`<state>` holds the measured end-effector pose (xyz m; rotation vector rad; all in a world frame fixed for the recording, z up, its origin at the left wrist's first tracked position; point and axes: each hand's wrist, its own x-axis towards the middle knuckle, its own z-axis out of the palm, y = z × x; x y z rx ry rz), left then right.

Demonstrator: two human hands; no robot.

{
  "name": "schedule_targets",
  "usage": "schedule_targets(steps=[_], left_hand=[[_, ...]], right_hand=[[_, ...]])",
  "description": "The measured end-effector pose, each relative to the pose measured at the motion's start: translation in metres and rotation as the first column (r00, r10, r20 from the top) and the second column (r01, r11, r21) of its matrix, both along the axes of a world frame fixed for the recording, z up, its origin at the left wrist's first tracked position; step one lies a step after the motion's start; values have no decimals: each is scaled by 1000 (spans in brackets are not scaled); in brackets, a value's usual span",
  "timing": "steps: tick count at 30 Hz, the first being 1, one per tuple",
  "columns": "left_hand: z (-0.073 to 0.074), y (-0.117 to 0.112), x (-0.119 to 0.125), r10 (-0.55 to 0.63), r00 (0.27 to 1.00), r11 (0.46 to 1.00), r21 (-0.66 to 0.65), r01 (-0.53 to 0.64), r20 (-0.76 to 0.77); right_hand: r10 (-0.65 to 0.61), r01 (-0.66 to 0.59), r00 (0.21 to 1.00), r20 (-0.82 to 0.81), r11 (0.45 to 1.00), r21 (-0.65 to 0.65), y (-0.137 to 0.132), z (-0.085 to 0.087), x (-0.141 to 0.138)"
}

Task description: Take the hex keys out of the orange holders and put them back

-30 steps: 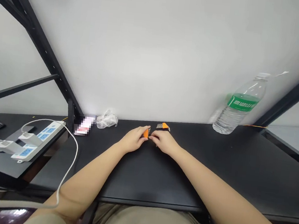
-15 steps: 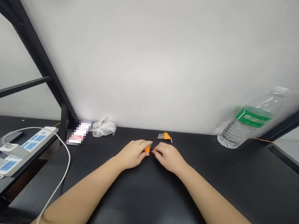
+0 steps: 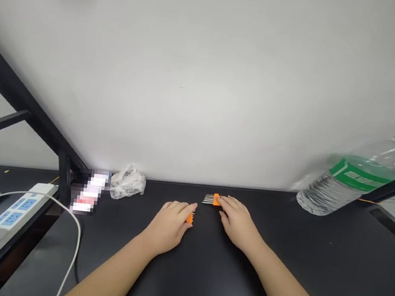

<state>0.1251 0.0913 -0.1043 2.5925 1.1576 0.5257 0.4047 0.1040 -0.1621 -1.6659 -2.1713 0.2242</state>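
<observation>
My left hand is closed around an orange holder with short metal ends poking out on its right side. Most of that holder is hidden under the fingers. Farther back and to the right lies a hex key set, an orange holder with several thin metal keys pointing left. The fingers of my right hand cover its right end, with the thumb bent below. Both hands rest low over the black tabletop, a short gap apart.
Against the white wall sit a crumpled clear plastic bag and a blurred-out item. A large water bottle with a green label stands at right. On the left are a power strip, a white cable and a black metal frame.
My right hand has left the left hand's holder and moved right onto the other hex key set, which now lies straighter. The left hand keeps its hold. The view has shifted.
</observation>
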Motion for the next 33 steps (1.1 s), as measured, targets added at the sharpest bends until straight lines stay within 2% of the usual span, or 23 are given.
schedule_targets(steps=[4,10,17,25,33], left_hand=[[-6,6,-2,69,997,998,-6,-70,-29],[-9,10,-7,136,990,991,-1,-136,-29],[-12,3,-6,150,983,988,64,-143,-109],[-16,-5,-7,184,972,979,114,-169,-147],[-16,-3,-9,175,972,978,138,-154,-155]], right_hand=[[56,-57,998,-41,998,-5,-4,11,-8],[24,-25,1000,-7,997,-73,-3,15,-16],[70,-71,997,-13,984,-165,-6,23,-15],[34,-56,992,-124,983,-177,-13,26,-17],[44,-78,979,-201,983,-168,-12,23,-13]])
